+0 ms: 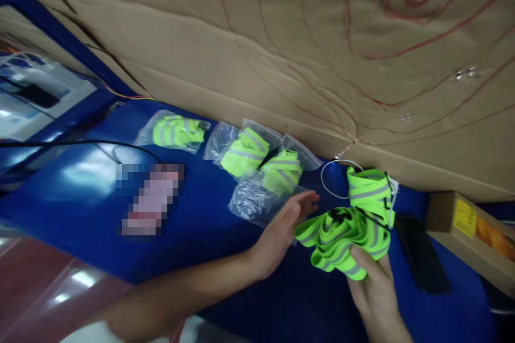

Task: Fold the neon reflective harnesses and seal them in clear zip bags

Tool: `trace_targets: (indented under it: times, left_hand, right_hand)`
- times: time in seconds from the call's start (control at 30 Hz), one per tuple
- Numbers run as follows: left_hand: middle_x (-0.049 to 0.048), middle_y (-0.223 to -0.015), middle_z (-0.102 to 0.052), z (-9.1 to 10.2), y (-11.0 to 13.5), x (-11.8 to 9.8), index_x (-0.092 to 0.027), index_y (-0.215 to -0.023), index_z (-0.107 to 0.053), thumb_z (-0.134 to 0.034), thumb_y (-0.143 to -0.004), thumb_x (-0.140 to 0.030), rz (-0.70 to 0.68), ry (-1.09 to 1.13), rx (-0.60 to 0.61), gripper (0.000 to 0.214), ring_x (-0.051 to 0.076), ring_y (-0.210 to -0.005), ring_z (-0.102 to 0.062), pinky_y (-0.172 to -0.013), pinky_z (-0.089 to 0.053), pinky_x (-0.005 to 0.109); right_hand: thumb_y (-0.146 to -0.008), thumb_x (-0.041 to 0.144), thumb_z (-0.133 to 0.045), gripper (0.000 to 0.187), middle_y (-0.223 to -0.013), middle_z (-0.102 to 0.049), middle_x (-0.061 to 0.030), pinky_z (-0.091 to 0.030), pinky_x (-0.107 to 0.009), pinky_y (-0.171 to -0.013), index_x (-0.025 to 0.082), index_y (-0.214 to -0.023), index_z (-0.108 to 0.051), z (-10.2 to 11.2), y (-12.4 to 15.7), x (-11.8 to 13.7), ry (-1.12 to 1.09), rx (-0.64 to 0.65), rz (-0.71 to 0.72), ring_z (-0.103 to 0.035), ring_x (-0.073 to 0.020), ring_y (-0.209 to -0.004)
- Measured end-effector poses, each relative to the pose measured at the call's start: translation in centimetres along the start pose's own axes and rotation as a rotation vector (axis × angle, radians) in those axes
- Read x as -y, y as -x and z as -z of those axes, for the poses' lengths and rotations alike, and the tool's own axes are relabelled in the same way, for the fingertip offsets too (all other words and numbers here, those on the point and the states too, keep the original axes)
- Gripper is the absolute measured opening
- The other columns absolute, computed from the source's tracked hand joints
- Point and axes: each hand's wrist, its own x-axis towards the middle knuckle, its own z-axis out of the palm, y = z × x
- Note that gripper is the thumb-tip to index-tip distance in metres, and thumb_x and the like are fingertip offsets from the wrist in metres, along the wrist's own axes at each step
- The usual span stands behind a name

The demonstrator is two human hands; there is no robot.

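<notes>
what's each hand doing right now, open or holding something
Left hand: open, fingers extended, beside the green reflective strap bundle; whether it touches cannot be told.
Right hand: closed, holding that bundle.

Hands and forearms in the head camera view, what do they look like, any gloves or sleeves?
The bare left hand and bare right hand show no gloves or markings. The bare left forearm has no visible watch; white cloth, probably a sleeve, shows near its upper end. Blur hides finer detail.
</notes>
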Motion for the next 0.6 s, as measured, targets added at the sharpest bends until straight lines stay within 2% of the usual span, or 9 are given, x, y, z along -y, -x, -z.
trace_targets:
  times: [0.07, 0.13, 0.17, 0.23, 0.33, 0.4, 0.47, 0.53, 0.6]
  left_hand:
    - [0.0137, -0.138, -0.067, -0.7, -0.5, 1.2, -0.018, -0.137, -0.064, -0.057, -0.097, -0.063, 0.193, 0.222, -0.053, 0.060, 0.033, -0.132, -0.060, -0.115, -0.042, 0.045]
    - [0.0130, -0.129, -0.071, -1.0, -0.2, 2.0, -0.016, -0.133, -0.067, -0.058, -0.096, -0.061, 0.271, 0.342, -0.123, 0.059, 0.031, -0.126, -0.063, -0.113, -0.041, 0.042]
    - [0.0126, -0.127, -0.072, -1.1, 0.3, 2.2, -0.016, -0.130, -0.069, -0.058, -0.096, -0.061, 0.298, 0.395, -0.165, 0.057, 0.030, -0.124, -0.064, -0.112, -0.042, 0.042]
    - [0.0120, -0.123, -0.073, -1.1, 1.6, 2.5, -0.017, -0.125, -0.070, -0.061, -0.093, -0.065, 0.339, 0.511, -0.247, 0.058, 0.030, -0.121, -0.066, -0.110, -0.043, 0.043]
    - [0.0108, -0.123, -0.073, -0.9, 3.8, 2.5, -0.021, -0.128, -0.066, -0.077, -0.080, -0.065, 0.316, 0.647, -0.269, 0.066, 0.030, -0.124, -0.065, -0.112, -0.043, 0.043]
    - [0.0111, -0.128, -0.072, -0.7, 4.8, 2.3, -0.023, -0.137, -0.061, -0.089, -0.071, -0.048, 0.271, 0.650, -0.230, 0.076, 0.031, -0.128, -0.064, -0.113, -0.042, 0.043]
    - [0.0125, -0.127, -0.072, -0.3, 5.2, 1.9, -0.022, -0.140, -0.057, -0.091, -0.064, -0.027, 0.272, 0.597, -0.226, 0.084, 0.033, -0.126, -0.065, -0.111, -0.044, 0.045]
    - [0.0134, -0.123, -0.073, 0.0, 5.2, 1.6, -0.019, -0.138, -0.058, -0.087, -0.060, -0.015, 0.286, 0.533, -0.271, 0.084, 0.033, -0.123, -0.066, -0.110, -0.045, 0.046]
    - [0.0135, -0.123, -0.073, 0.0, 5.1, 1.6, -0.018, -0.135, -0.058, -0.084, -0.061, -0.012, 0.260, 0.470, -0.330, 0.078, 0.032, -0.121, -0.067, -0.109, -0.047, 0.045]
  right_hand:
    - [-0.072, 0.031, -0.089, 0.067, -0.113, -0.080, -0.0124, -0.066, -0.043, -0.081, 0.020, -0.134, -0.064, -0.2, 0.6, -1.3, 0.183, -0.028, 0.123, -0.079, -0.0312, -0.093]
    - [-0.072, 0.026, -0.090, 0.057, -0.113, -0.079, -0.0110, -0.067, -0.040, -0.080, 0.021, -0.124, -0.069, -0.1, 1.0, -2.3, 0.383, -0.014, 0.383, -0.079, -0.0303, -0.093]
    - [-0.074, 0.023, -0.088, 0.049, -0.113, -0.080, -0.0101, -0.067, -0.040, -0.081, 0.022, -0.120, -0.071, 0.0, 1.0, -2.6, 0.459, 0.061, 0.538, -0.079, -0.0306, -0.095]
    - [-0.082, 0.017, -0.077, 0.036, -0.119, -0.079, -0.0084, -0.066, -0.043, -0.088, 0.026, -0.117, -0.074, 0.2, 0.9, -2.7, 0.543, 0.317, 0.822, -0.076, -0.0325, -0.109]
    - [-0.091, 0.011, -0.061, 0.034, -0.138, -0.070, -0.0060, -0.058, -0.049, -0.105, 0.028, -0.118, -0.074, 0.4, 0.7, -1.9, 0.667, 0.577, 1.107, -0.067, -0.0317, -0.129]
    - [-0.092, 0.010, -0.060, 0.033, -0.149, -0.062, -0.0040, -0.048, -0.051, -0.115, 0.028, -0.114, -0.075, 0.3, 0.7, -1.3, 0.757, 0.643, 1.174, -0.063, -0.0295, -0.134]
    - [-0.090, 0.013, -0.066, 0.033, -0.153, -0.059, -0.0023, -0.040, -0.052, -0.122, 0.030, -0.116, -0.074, 0.2, 1.0, -1.3, 0.812, 0.735, 1.168, -0.061, -0.0284, -0.137]
    - [-0.089, 0.023, -0.074, 0.037, -0.152, -0.060, -0.0011, -0.036, -0.051, -0.126, 0.033, -0.124, -0.072, 0.0, 1.4, -1.7, 0.781, 0.771, 1.012, -0.057, -0.0294, -0.141]
    - [-0.095, 0.042, -0.067, 0.040, -0.154, -0.057, -0.0026, -0.038, -0.052, -0.125, 0.034, -0.134, -0.068, -0.3, 2.0, -2.3, 0.702, 0.734, 0.797, -0.051, -0.0323, -0.146]
